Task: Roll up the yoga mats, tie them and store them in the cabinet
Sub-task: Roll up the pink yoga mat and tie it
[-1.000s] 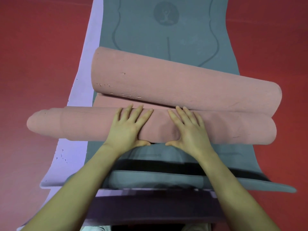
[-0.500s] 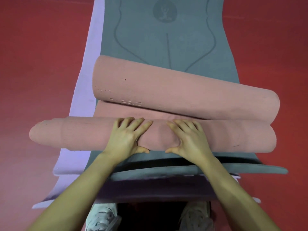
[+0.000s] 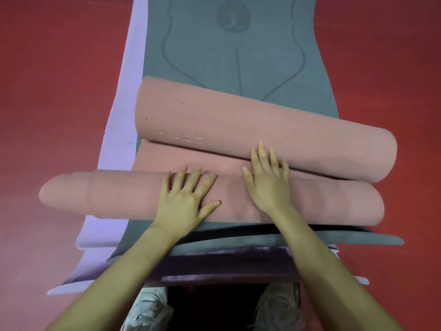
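Red flooring [image 3: 47, 91] fills both sides of the scene, and three yoga mats lie stacked along its middle. Lowest is a lilac mat [image 3: 119, 130], showing as a strip down the left edge and at the near end. On it lies a grey-green mat [image 3: 238, 56] with a round tree emblem printed at its far end. On top sits a pink mat [image 3: 262, 130], curled from both ends into two rolls that lie crosswise: a thicker far roll and a narrower near roll, touching at the right and parted by a flat pink strip at the left. The near roll's left end sticks out past the lilac mat.

The left hand [image 3: 183, 199] lies flat on the near roll, fingers straight and spread, thumb out to the right. The right hand [image 3: 267, 177] also lies flat with straight fingers, its palm on the near roll and its fingertips reaching onto the far roll. Two pale shoes [image 3: 148, 311] show at the near edge.
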Tool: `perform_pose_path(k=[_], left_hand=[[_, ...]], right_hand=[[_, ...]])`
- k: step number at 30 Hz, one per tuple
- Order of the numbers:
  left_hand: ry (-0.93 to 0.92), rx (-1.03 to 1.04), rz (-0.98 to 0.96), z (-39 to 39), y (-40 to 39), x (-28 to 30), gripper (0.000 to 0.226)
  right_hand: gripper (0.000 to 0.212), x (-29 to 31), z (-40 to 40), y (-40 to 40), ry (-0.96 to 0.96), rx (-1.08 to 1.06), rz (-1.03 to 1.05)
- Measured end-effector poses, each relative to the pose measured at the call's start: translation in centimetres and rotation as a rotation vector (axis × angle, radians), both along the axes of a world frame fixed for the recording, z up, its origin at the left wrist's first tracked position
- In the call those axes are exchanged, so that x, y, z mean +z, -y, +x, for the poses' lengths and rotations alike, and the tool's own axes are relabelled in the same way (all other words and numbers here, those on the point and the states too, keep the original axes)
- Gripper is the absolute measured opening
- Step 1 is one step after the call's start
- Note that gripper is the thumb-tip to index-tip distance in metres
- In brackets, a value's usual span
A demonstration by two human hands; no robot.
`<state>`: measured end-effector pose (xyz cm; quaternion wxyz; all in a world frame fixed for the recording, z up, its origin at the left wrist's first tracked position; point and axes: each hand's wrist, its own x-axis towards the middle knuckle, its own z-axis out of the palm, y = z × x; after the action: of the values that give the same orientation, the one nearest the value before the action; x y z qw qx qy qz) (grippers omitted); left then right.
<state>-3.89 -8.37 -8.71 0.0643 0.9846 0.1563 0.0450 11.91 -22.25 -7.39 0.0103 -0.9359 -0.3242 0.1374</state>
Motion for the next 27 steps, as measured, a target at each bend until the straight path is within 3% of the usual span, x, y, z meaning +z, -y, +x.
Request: perform_pose_path(k=[4, 8, 10, 14, 18, 23, 27], left_hand=[[-0.041, 0.172, 0.046, 1.8, 0.4, 0.1, 0.060], [-0.008, 0.235, 0.009, 3.7, -0.2, -0.5, 0.060], [0.054, 0.153, 0.053, 4.4, -1.2, -0.8, 0.061], [0.119, -0.308, 0.107, 4.9, -3.1, -1.3, 0.072], [0.139, -0.394, 0.113, 5.7, -4.1, -1.5, 0.072], [0.226, -0.115, 0.082, 6.8, -2.9, -1.5, 0.050], [0.168, 0.130, 0.055, 9.9, -3.8, -1.0, 0.051]], right_hand=[[0.064, 0.0, 1.8, -2.2, 0.051, -0.177, 0.036], [0.067, -0.2, 3.3, -3.3, 0.000, -0.163, 0.109], [0.068, -0.5, 4.2, -3.6, -0.003, -0.137, 0.129], [0.061, -1.0, 5.7, -4.3, 0.028, -0.142, 0.103], [0.065, -1.2, 6.8, -5.4, 0.019, -0.160, 0.141], [0.060, -0.7, 8.5, -5.5, 0.037, -0.141, 0.165], [0.058, -0.3, 6.3, -4.6, 0.168, -0.050, 0.318]])
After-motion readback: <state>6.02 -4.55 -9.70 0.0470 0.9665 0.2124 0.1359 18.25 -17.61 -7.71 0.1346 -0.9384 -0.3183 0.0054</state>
